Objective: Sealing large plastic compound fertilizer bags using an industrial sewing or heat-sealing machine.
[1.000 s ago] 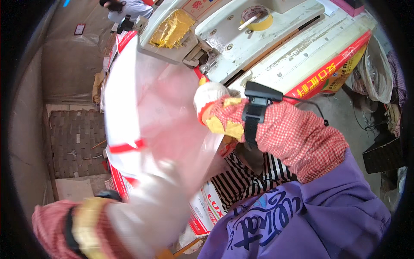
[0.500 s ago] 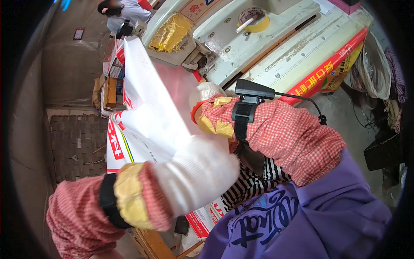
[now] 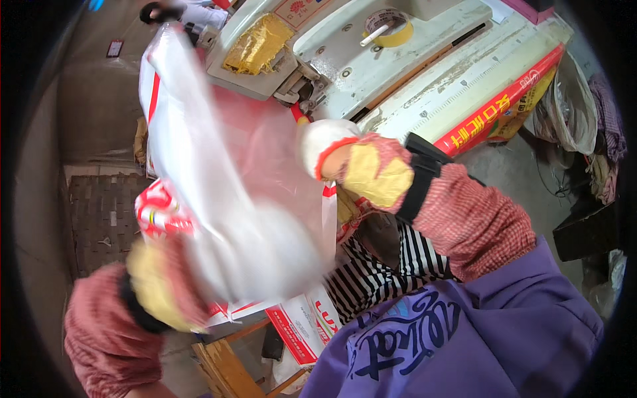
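My left hand (image 3: 262, 249), in a white knit glove, is blurred by motion and gathers up a white woven sack (image 3: 189, 113) with red print. The sack's white side stretches from this glove up toward the far left. A pinkish, see-through sheet of the sack (image 3: 265, 139) lies between my hands. My right hand (image 3: 325, 147), also gloved in white, is at the right edge of that sheet, beside the machine bed. Its glove looks rounded, but its fingers are turned away and hidden. Both forearms wear red checked sleeves with yellow patches and black straps.
A pale sewing machine (image 3: 345, 73) stands ahead, with a yellow cloth pad (image 3: 259, 43) and a tape roll (image 3: 391, 30). A red printed strip (image 3: 491, 113) edges the worktable. Below are a wooden stool (image 3: 229, 368) and more printed sacks (image 3: 302, 335). Another person (image 3: 189, 16) is at the far left.
My left hand has moved left and slightly down, and the sack has swung left, uncovering more of its pinkish sheet. My right hand has turned and shifted slightly right.
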`<action>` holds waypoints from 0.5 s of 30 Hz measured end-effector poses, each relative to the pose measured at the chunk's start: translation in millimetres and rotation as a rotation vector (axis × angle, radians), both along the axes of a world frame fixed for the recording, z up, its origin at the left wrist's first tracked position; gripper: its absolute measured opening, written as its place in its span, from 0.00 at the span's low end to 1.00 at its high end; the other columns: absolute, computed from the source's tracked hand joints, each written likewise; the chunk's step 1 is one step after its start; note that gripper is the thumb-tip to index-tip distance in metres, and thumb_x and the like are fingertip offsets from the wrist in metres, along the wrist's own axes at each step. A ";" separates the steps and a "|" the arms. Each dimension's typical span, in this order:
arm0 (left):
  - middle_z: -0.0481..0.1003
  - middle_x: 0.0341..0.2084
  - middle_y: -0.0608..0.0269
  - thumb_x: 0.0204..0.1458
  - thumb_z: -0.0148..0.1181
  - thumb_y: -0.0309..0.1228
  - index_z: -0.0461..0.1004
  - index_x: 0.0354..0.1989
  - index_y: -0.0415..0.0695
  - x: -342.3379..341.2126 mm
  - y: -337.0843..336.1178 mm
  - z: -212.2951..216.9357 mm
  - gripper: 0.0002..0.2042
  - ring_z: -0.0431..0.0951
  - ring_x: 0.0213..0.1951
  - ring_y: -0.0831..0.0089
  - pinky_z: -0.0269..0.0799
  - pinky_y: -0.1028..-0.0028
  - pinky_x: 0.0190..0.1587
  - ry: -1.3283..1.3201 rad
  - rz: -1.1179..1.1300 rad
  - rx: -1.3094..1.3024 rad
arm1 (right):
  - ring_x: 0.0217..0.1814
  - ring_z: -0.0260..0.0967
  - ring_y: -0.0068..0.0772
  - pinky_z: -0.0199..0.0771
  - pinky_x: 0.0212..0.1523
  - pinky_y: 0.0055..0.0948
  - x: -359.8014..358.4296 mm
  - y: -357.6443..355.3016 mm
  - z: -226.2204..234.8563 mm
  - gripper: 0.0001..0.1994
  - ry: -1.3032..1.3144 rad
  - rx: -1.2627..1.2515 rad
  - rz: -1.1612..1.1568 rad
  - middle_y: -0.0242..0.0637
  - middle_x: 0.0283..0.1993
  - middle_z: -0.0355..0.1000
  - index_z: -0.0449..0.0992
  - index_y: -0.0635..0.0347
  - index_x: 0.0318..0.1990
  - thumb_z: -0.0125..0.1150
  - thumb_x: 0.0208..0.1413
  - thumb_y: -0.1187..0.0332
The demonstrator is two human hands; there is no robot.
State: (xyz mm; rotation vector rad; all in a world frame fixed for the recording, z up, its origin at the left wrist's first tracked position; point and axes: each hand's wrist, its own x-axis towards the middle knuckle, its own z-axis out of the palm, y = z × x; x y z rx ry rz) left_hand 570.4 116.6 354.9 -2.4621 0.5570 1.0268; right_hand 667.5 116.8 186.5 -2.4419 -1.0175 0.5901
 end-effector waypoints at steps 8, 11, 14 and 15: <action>0.70 0.16 0.60 0.45 0.51 0.36 0.72 0.24 0.47 0.9 -31.1 -61.8 0.07 0.74 0.23 0.63 0.70 0.67 0.26 0.068 0.095 -0.405 | 0.42 0.70 0.48 0.71 0.36 0.44 -61.3 -81.0 -53.4 0.22 0.415 0.480 0.093 0.50 0.38 0.72 0.66 0.65 0.47 0.54 0.45 0.62; 0.73 0.21 0.57 0.41 0.54 0.34 0.72 0.31 0.42 34.0 15.2 -42.1 0.11 0.75 0.26 0.61 0.71 0.68 0.32 -0.249 -0.192 -0.554 | 0.49 0.67 0.43 0.69 0.41 0.39 -75.3 -67.2 -67.6 0.28 0.231 0.468 0.135 0.47 0.45 0.69 0.62 0.61 0.51 0.56 0.45 0.54; 0.74 0.17 0.62 0.33 0.63 0.39 0.76 0.27 0.43 62.2 60.7 -39.7 0.15 0.76 0.22 0.60 0.72 0.65 0.26 -0.162 0.374 0.091 | 0.44 0.67 0.53 0.67 0.42 0.43 -56.6 -78.2 -21.1 0.31 0.497 0.226 -0.072 0.52 0.44 0.68 0.56 0.64 0.54 0.56 0.44 0.57; 0.75 0.19 0.59 0.36 0.60 0.38 0.76 0.27 0.43 42.0 65.0 -42.0 0.13 0.77 0.24 0.61 0.72 0.64 0.28 0.058 0.068 0.328 | 0.44 0.67 0.53 0.67 0.42 0.43 -59.0 -82.2 -26.1 0.31 0.496 0.227 -0.071 0.52 0.44 0.68 0.56 0.64 0.54 0.56 0.44 0.57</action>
